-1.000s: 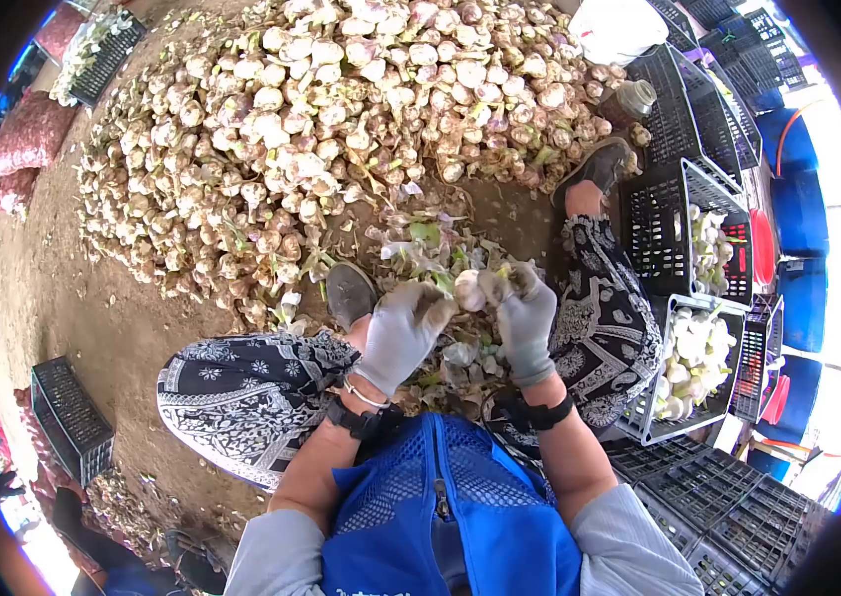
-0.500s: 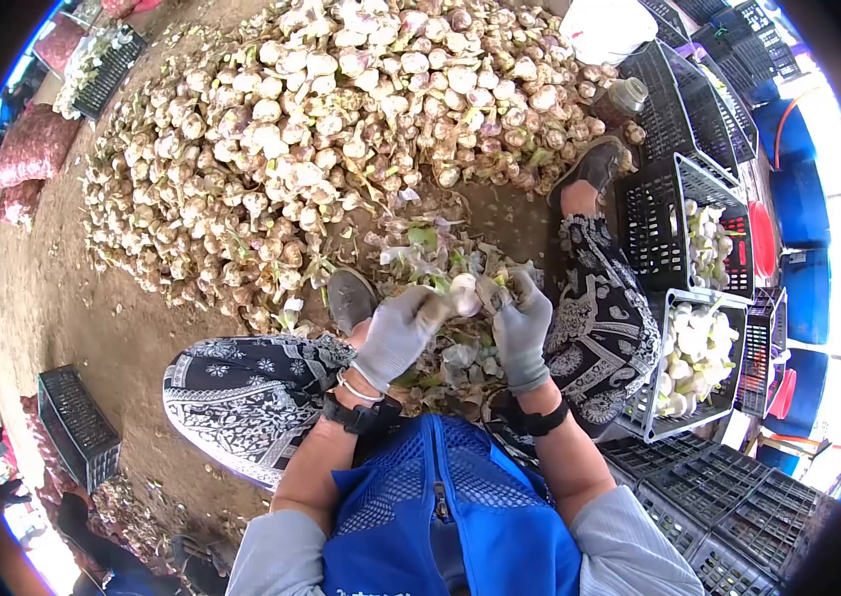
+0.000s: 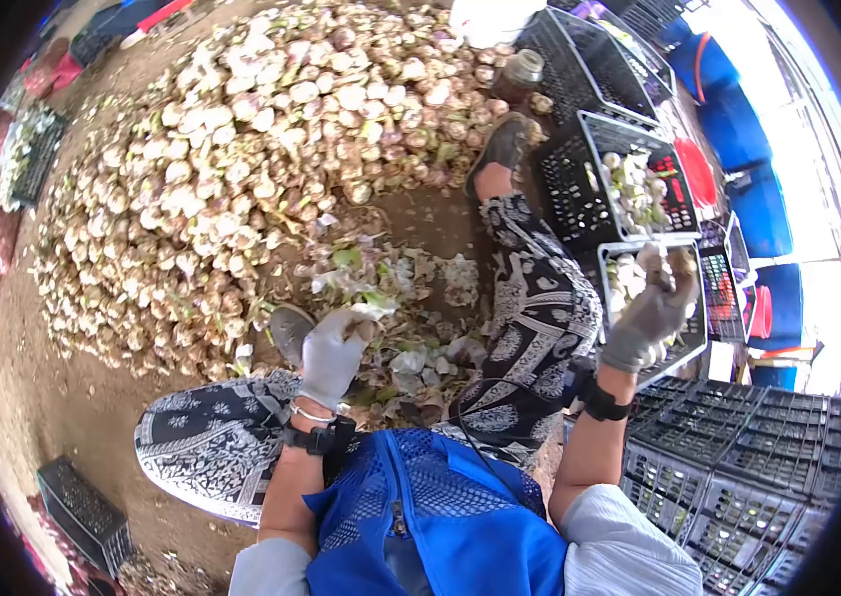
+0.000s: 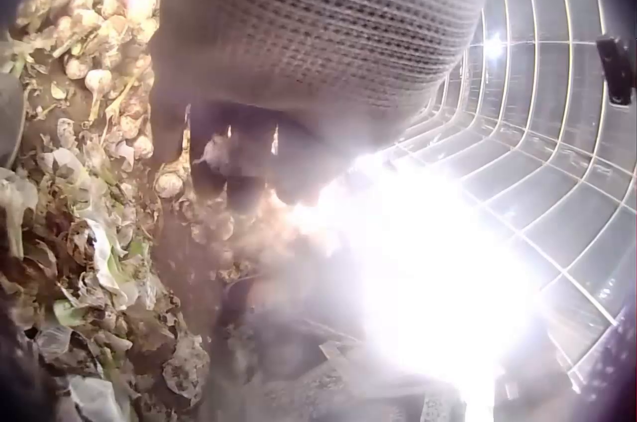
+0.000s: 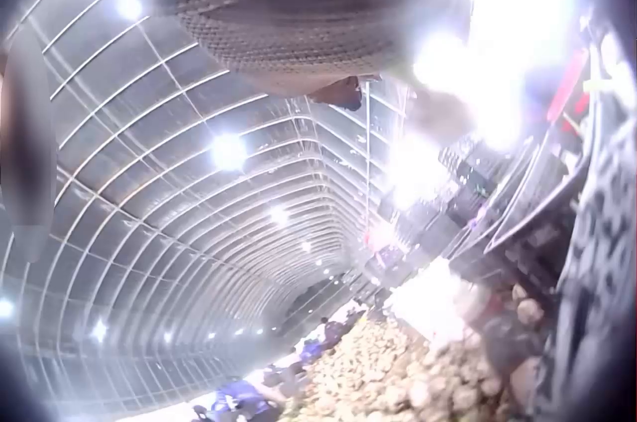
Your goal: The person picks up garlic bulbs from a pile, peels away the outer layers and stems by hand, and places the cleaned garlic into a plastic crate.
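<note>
The right hand (image 3: 651,316), pinching a garlic bulb (image 3: 652,261), has swung out over the crate's (image 3: 704,308) far edge, so 2-handed work on it seems over; the left hand's (image 3: 332,352) grip I cannot tell.

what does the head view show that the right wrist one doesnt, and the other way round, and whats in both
Only the head view shows the left hand, the loose peelings, the blue vest and the black crate at lower left.

Only the right wrist view shows the row of bright lights under the arched roof.

Both show the gloved right hand and the garlic pile, though the wrist view cuts the hand off at its top edge.
</note>
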{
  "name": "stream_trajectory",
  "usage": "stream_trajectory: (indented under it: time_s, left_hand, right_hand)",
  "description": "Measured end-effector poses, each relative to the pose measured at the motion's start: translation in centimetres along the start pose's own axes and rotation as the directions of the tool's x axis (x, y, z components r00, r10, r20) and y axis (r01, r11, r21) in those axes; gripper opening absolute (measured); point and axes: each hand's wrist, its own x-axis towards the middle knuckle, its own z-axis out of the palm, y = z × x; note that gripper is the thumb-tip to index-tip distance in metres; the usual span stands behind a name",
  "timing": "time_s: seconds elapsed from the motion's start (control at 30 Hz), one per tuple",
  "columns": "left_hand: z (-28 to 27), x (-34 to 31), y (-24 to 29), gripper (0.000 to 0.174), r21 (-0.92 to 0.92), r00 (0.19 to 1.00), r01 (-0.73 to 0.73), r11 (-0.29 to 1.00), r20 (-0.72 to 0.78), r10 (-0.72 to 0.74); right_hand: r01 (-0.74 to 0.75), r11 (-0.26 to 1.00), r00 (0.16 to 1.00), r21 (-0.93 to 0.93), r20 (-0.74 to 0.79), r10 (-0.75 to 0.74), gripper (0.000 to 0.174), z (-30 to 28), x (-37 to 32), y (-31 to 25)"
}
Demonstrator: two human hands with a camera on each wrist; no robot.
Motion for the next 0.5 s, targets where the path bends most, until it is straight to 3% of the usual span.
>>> stream_trajectory:
  time_s: [0.03,0.07,0.1,0.13,0.17,0.2,0.23,0.27,0.3,0.33,0.37,0.4,0.43,0.5]
  left_hand:
    - [0.3,0.1,0.0,0.021,-0.007,1.0,-0.016,1.0,0.025,0.016]
    - [0.5,0.3,-0.2,0.024,-0.082,1.0,-0.008,0.997,-0.013,0.007]
    - [1.0,0.5,-0.2,0.028,-0.153,0.999,0.0,0.988,-0.048,-0.007]
    - [1.0,0.4,1.5,0.031,-0.192,0.998,-0.045,0.98,-0.054,0.035]
    - [1.1,0.2,2.1,0.031,-0.193,0.998,-0.056,0.98,-0.033,0.05]
    - [0.9,0.1,2.5,0.032,-0.186,0.995,-0.097,0.978,0.014,0.102]
    - [0.4,-0.1,3.1,0.034,-0.177,0.987,-0.136,0.975,0.056,0.148]
    - [-1.1,-0.3,5.3,0.028,0.086,0.965,-0.249,0.965,0.113,0.239]
    - [-1.3,-0.4,5.0,0.028,0.091,0.965,-0.248,0.964,0.116,0.237]
    - [-1.6,-0.5,4.2,0.026,0.034,0.977,-0.211,0.977,0.039,0.209]
    - [-2.0,-0.6,3.2,0.024,-0.023,0.984,-0.174,0.984,-0.04,0.173]
    - [-2.2,-0.3,1.5,0.023,0.029,0.979,-0.188,0.982,-0.078,0.19]
    - [-2.2,-0.2,0.7,0.023,0.036,0.979,-0.179,0.983,-0.093,0.182]
    - [-1.9,0.1,0.1,0.022,-0.189,0.993,-0.08,0.979,-0.102,0.061]
  right_hand:
    - [0.345,0.917,0.937,-0.199,0.12,-0.327,0.036,-0.5,0.2,3.1]
    - [-0.088,0.974,0.908,0.209,0.418,-0.008,0.043,-0.3,-0.8,6.1]
    - [0.357,0.934,0.727,-0.016,0.633,-0.267,0.047,0.1,-3.4,2.7]
    - [0.136,0.981,0.546,0.14,0.816,-0.192,0.049,1.1,-6.1,1.4]
    - [0.118,0.941,0.265,0.317,0.903,-0.337,0.047,1.5,-8.3,0.8]
    - [0.36,0.859,0.018,0.363,0.918,-0.395,0.05,2.0,-10.6,-0.5]
    - [0.359,0.862,0.03,0.359,0.918,-0.395,0.05,2.3,-13.4,-1.2]
    - [0.238,0.926,-0.133,0.293,0.954,-0.268,0.052,2.5,-16.1,-1.9]
    - [0.128,0.971,-0.309,0.2,0.939,-0.152,0.054,2.7,-17.3,-2.6]
    - [0.121,0.972,-0.311,0.199,0.938,-0.153,0.054,2.8,-17.2,-2.8]
    - [0.019,0.967,-0.265,0.253,0.934,-0.239,0.058,2.9,-17.0,-3.2]
    - [-0.079,0.946,-0.216,0.314,0.921,-0.324,0.061,3.2,-16.8,-3.5]
    - [-0.087,0.943,-0.229,0.322,0.915,-0.333,0.061,3.6,-16.9,-3.3]
    - [-0.132,0.927,-0.041,0.351,0.932,-0.359,0.067,4.3,-16.8,-2.7]
